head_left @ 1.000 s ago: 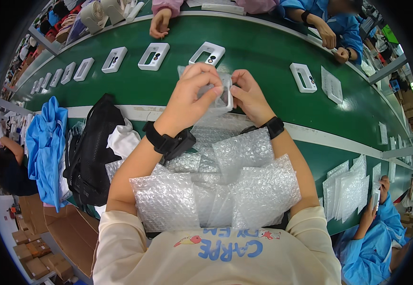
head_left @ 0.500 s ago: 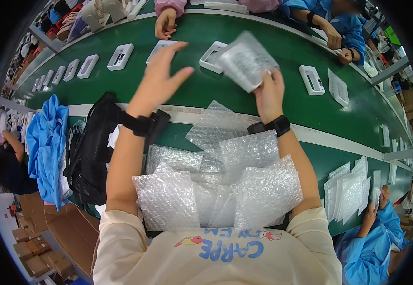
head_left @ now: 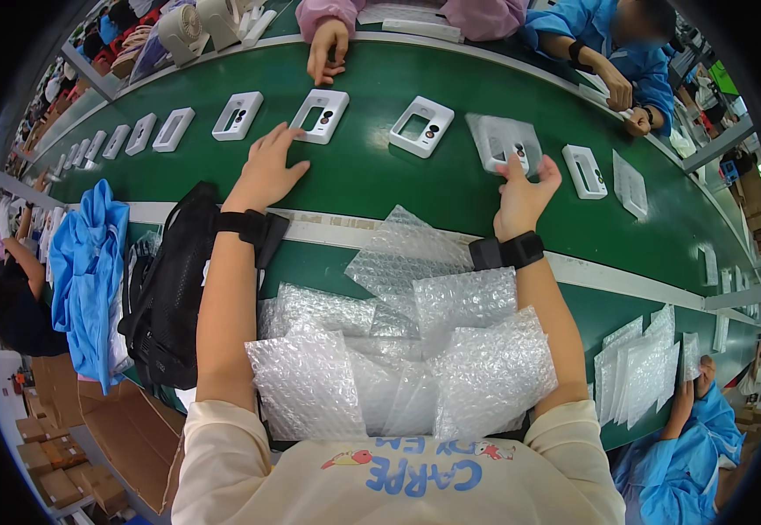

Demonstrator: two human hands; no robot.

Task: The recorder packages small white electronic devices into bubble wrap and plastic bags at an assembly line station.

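The bagged frame, on or just over the belt, could skew if the right hand, its grip unclear from here, drags it, while the left hand, thumb and fingers apart above the belt, might nudge a bare frame.

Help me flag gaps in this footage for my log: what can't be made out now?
Head view:
- Wrapped white frame: lower edge partly hidden by the right hand.
- Left hand: its fingers hide any contact with the nearby frame.
- Farthest left frames: too small for detail.
- Pink-sleeved co-worker: cut off by top edge.
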